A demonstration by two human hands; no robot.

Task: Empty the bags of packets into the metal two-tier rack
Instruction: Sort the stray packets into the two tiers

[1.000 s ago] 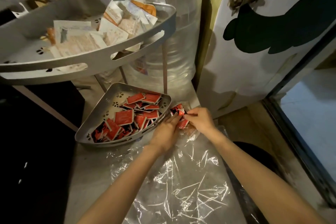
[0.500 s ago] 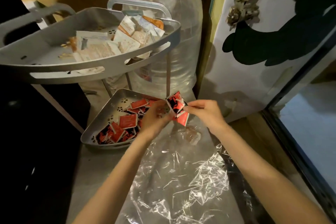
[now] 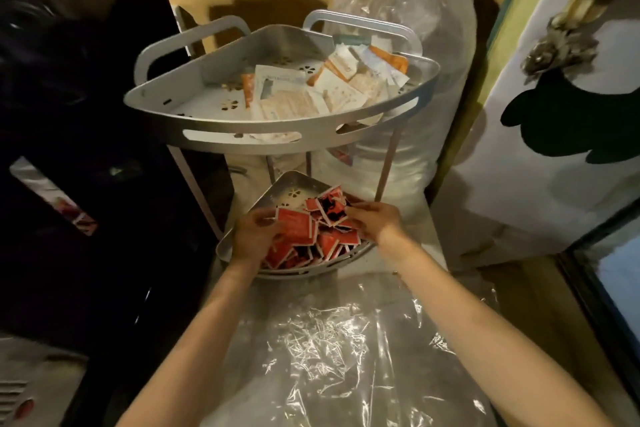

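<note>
Now your left hand (image 3: pixel 254 234) and right hand (image 3: pixel 375 220) both grip red packets (image 3: pixel 332 243) between curled fingers, directly above the rack's lower tier (image 3: pixel 287 192).

Packets (image 3: pixel 332 239) fill the rack's lower tier (image 3: pixel 242 236) (upper tier (image 3: pixel 277 142) directly above), bag (image 3: pixel 346 357) lying in front.

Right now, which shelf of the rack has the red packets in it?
The bottom tier. It holds the red packets; the top tier holds pale white and orange ones.
</note>
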